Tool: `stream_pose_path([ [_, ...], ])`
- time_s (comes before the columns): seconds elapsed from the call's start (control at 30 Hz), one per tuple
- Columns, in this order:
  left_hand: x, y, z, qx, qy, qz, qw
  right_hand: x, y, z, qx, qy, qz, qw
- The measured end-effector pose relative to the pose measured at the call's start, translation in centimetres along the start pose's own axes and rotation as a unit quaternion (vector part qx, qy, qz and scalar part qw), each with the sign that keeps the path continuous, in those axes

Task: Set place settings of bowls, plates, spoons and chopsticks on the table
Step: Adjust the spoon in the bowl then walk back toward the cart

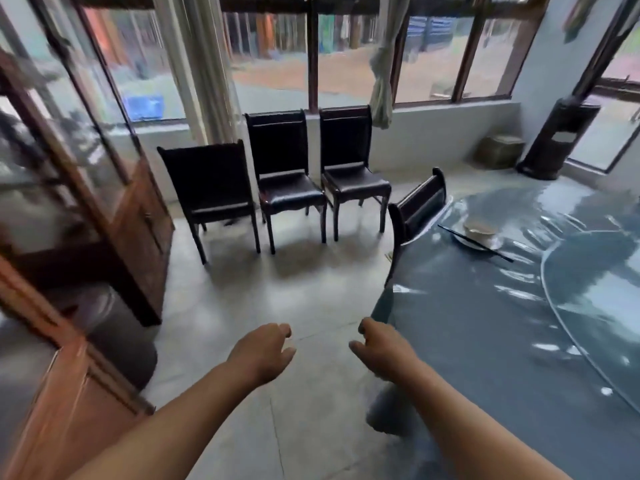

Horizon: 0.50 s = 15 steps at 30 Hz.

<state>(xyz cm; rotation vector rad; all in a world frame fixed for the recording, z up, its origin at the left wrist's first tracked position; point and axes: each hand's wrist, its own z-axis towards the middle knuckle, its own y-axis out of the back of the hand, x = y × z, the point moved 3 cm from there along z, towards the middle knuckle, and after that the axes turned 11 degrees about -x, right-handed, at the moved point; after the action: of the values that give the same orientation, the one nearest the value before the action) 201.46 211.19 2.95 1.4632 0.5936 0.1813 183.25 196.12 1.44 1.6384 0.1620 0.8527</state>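
Note:
A round table [485, 323] under a shiny blue-grey cover fills the right side. On its far edge stands one setting: a white bowl [479, 228] on a plate [485, 243], with dark chopsticks [474, 242] laid across the plate. No spoon shows. My left hand [265, 351] and my right hand [382, 348] hang over the floor left of the table, fingers loosely curled, holding nothing. The right hand is close to the table's near edge.
A glass turntable [588, 299] lies on the table at right. Three dark chairs [277, 181] line the window wall; another chair [419, 206] is pushed against the table. A wooden glass-fronted cabinet [79, 188] stands at left, a dark bin [117, 327] beside it.

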Motion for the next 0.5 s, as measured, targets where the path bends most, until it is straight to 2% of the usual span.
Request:
stream_pose_path([
  [0.23, 7.1, 1.3, 13.8, 0.011, -0.023, -0.001, 1.0, 3.9, -1.9, 12.7, -0.012, -0.018, -0.008, 1.0],
  [0.37, 8.1, 1.3, 22.7, 0.014, -0.04, -0.004, 0.999, 3.4, -2.1, 20.7, -0.009, -0.037, -0.01, 0.999],
  [0.5, 8.8, 0.7, 35.3, 0.013, -0.061, 0.012, 0.998, 1.4, -2.6, 33.0, -0.023, -0.048, -0.004, 0.999],
])
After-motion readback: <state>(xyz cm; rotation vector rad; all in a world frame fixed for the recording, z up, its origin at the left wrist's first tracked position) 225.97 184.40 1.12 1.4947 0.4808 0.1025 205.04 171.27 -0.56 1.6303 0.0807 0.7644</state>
